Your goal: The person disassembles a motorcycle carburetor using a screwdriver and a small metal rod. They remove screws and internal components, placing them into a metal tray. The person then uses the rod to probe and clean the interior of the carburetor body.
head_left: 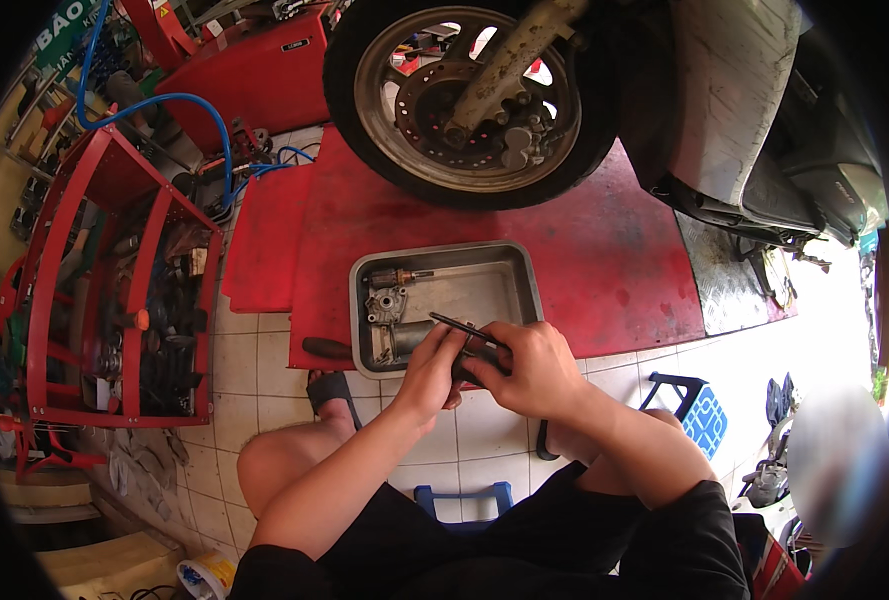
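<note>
My left hand (430, 374) and my right hand (538, 368) meet over the near edge of a grey metal tray (530, 270). Between them a slim black tool (456, 324) points up and left, its other end running into my right hand's curled fingers. My left hand's fingers are closed around a dark part, mostly hidden, whose kind I cannot make out. Inside the tray, on its left side, lie a small motor armature (400, 277), a metal end cover (385, 304) and a grey metal cylinder (404, 338), partly behind my left hand.
The tray rests on a red lift platform (614, 280). A motorbike's front wheel (464, 110) overhangs the far side. A dark handle (326, 348) lies left of the tray. Red tool shelving (49, 300) stands left; a blue stool (704, 420) stands right.
</note>
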A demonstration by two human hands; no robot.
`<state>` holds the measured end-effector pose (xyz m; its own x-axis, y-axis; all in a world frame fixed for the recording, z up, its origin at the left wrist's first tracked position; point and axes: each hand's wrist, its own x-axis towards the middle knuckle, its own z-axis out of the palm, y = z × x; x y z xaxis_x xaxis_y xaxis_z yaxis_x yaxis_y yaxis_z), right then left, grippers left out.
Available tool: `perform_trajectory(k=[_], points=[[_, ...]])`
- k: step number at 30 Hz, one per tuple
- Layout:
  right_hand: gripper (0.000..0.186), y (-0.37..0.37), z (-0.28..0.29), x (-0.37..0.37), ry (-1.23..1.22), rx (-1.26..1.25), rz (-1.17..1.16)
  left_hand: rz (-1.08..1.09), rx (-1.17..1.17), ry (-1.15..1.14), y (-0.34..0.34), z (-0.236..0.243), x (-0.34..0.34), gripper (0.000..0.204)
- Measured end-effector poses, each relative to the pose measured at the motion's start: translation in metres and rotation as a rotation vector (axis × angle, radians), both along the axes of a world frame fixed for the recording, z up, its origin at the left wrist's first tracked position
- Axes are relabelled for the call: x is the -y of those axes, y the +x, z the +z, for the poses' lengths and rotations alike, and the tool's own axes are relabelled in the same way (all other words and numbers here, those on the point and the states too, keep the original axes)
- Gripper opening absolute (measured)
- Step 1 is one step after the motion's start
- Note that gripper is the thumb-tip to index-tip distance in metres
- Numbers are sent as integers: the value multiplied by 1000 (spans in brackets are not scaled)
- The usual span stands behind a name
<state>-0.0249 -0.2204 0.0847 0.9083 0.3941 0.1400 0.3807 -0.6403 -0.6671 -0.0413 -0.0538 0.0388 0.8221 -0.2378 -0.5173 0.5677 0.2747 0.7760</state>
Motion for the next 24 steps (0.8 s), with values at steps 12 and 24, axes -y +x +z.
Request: perform_trajectory(k=[12, 24], points=[[20, 14, 9, 5, 29, -187, -84, 120, -27, 17, 4, -5, -6, 33], [22, 62, -73, 29, -771, -389, -87, 386, -50, 20, 29, 14, -39, 36]])
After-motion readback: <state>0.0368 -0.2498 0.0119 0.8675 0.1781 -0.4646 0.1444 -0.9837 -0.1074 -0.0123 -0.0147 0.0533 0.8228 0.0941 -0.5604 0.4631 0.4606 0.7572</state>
